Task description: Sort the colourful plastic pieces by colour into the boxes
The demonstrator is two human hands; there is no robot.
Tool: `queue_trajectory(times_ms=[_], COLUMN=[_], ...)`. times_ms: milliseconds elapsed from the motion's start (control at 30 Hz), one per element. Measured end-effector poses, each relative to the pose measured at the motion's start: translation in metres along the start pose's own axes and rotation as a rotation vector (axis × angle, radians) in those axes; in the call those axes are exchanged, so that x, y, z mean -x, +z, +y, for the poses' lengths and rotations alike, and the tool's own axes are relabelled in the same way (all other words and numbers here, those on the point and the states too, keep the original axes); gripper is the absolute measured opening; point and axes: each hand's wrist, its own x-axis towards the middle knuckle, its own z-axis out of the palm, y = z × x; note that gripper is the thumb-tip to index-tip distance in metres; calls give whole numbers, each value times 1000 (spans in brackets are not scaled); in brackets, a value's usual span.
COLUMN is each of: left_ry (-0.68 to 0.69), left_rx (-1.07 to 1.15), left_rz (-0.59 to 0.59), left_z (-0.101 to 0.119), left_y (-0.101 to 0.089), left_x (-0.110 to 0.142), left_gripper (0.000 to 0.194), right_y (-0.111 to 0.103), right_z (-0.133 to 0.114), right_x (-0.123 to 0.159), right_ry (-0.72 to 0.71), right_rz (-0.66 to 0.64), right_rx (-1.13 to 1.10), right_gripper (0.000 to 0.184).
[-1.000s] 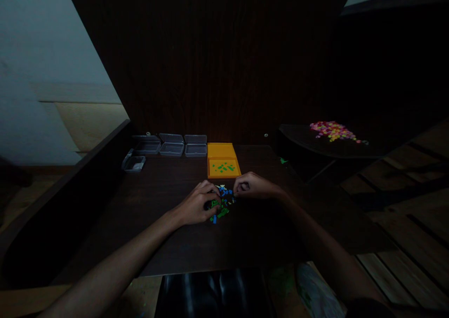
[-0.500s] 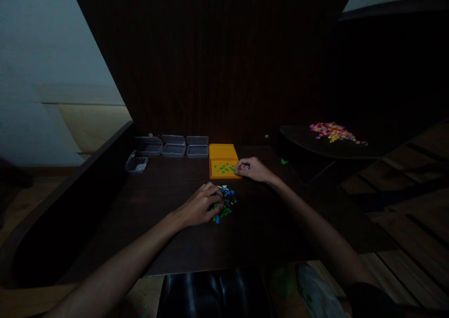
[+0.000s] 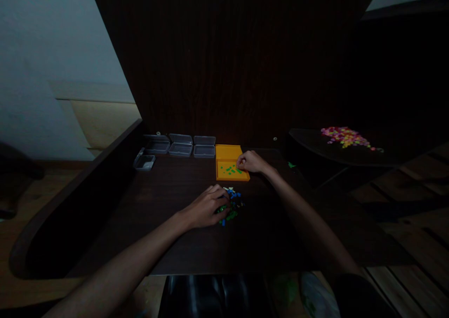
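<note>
My left hand (image 3: 210, 206) rests at the near pile of small plastic pieces (image 3: 232, 215), which are green, blue and pale. Its fingers are curved and apart over the pile's left side, covering some pieces. My right hand (image 3: 251, 162) is at the right side of an open yellow box (image 3: 219, 178), with fingertips pinched together over its tray. What the pinch holds, if anything, is too small and dark to make out. Several small green pieces (image 3: 229, 170) lie scattered in the box's tray, just left of and below my right fingertips.
Several clear plastic boxes (image 3: 204, 150) with raised lids stand left of the yellow box, along the back panel. A small clear box (image 3: 145, 162) sits nearer. On a raised shelf to the right lies a heap of colourful small pieces (image 3: 345, 136). A green scrap (image 3: 291, 165) lies below it.
The view has shifted, so everything sits slightly further right. My right hand has moved up a little over the box's right side. My left hand stays at the pile.
</note>
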Motion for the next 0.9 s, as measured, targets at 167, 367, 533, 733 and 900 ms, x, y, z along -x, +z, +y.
queue_trajectory(times_ms=[167, 367, 533, 733, 900], left_ry=[0, -26, -85, -250, -341], left_rx=[19, 79, 232, 465, 614], left_rz=[1, 9, 129, 297, 319], left_z=[1, 0, 3, 1, -3], left_y=[-1, 0, -4, -11, -13], left_x=[-1, -1, -3, -8, -8], left_gripper=[20, 20, 18, 23, 36], right_y=[-1, -6, 0, 30, 41], right_z=[1, -2, -6, -28, -54], right_x=[1, 4, 21, 67, 98], right_ry=[17, 3, -64, -207, -378], right_rz=[-28, -31, 121, 336, 361], right_rx=[1, -19, -87, -260, -347], right_gripper=[19, 21, 24, 25, 24])
